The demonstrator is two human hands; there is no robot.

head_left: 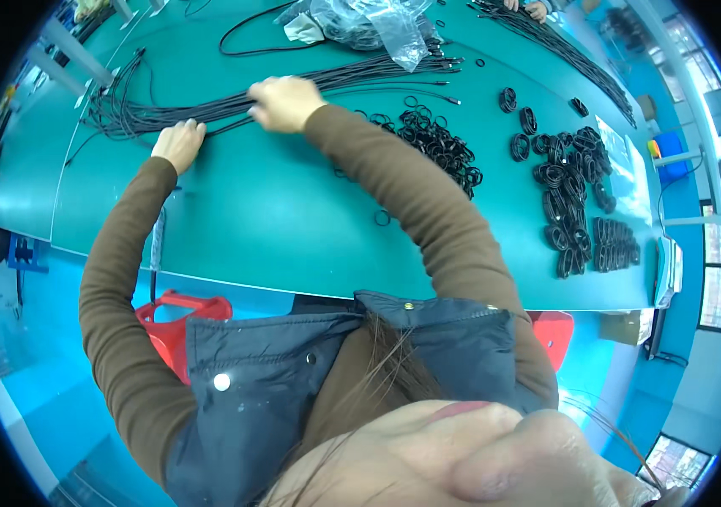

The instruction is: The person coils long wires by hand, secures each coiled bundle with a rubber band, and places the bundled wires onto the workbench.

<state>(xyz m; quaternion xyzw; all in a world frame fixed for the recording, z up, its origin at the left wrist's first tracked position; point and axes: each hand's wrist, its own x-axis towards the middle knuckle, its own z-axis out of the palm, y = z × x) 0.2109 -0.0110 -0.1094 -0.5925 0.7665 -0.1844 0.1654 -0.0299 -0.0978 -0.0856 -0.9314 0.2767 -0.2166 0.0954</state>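
A long bundle of thin black cables (217, 111) lies across the green table, its looped ends at the left and its metal-tipped ends at the right. My left hand (179, 145) is closed at the near edge of the bundle, fingertips on a black cable that runs rightward from it. Over the middle of the bundle is my right hand (286, 103), its fingers curled and slightly blurred; what they hold is hidden. Right of my right forearm lies a heap of small black rings (441, 144), partly covered by the sleeve.
Coiled black cables (565, 190) are piled at the right, beside a clear plastic sheet (628, 173). Clear plastic bags (369, 25) lie behind the bundle. At the far right, another person's hands (535, 10) are near more long cables (563, 55). A red stool (183, 317) stands below the table edge.
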